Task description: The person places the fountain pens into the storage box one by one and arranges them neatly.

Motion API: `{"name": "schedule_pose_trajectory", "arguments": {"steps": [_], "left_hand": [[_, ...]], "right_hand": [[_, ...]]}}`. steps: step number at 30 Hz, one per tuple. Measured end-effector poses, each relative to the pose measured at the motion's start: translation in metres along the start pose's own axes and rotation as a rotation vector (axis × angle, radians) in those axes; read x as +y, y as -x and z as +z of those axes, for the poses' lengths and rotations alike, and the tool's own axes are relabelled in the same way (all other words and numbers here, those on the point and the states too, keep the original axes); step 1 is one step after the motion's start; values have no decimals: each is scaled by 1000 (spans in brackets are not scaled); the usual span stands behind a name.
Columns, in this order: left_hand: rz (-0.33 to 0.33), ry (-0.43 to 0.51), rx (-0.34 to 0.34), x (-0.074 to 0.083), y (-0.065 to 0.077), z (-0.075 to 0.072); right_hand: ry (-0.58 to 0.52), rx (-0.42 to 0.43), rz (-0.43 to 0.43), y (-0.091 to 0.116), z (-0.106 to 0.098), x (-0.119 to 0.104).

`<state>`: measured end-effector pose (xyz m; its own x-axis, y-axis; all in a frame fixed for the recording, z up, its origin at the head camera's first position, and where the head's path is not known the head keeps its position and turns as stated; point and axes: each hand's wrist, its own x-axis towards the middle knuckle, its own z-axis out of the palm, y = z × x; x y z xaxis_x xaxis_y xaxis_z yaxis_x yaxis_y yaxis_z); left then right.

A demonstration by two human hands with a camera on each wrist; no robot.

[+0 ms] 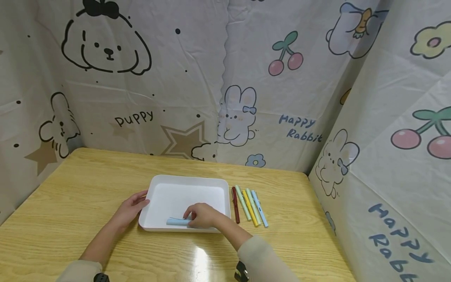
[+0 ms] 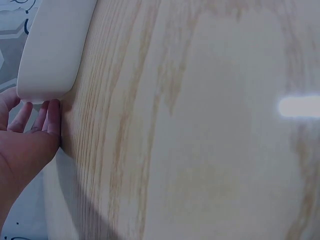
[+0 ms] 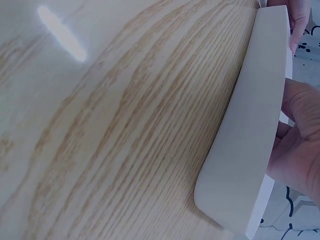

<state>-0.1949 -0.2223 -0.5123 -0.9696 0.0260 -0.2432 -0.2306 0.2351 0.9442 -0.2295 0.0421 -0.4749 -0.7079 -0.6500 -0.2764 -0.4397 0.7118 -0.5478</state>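
A white tray (image 1: 197, 192) sits on the wooden table. At its left end my left hand (image 1: 129, 209) grips the rim, thumb on the edge; in the left wrist view, the fingers of that hand (image 2: 32, 137) reach the tray's underside. Inside the tray, near the front wall, lies a light blue pen (image 1: 177, 221); whether it is one or two side by side I cannot tell. My right hand (image 1: 203, 216) pinches its right end. The tray wall (image 3: 245, 125) hides the pen in the right wrist view, where part of my right hand (image 3: 302, 132) shows above the rim.
Right of the tray several pens lie in a row: a dark red pen (image 1: 235, 205), a yellow pen (image 1: 250, 207), light green ones and a light blue one (image 1: 260, 208). Printed cloth (image 1: 197, 98) hangs behind the table (image 1: 105, 180) and at both sides.
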Motion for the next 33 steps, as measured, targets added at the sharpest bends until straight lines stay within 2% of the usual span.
{"name": "schedule_pose_trajectory", "arguments": {"steps": [20,33], "left_hand": [[11,-10,6,-2,0,1],[16,-23,12,-1,1,1]], "right_hand": [[-20,22,15,0,0,1],[-42,86,-6,3,-11,5]]}}
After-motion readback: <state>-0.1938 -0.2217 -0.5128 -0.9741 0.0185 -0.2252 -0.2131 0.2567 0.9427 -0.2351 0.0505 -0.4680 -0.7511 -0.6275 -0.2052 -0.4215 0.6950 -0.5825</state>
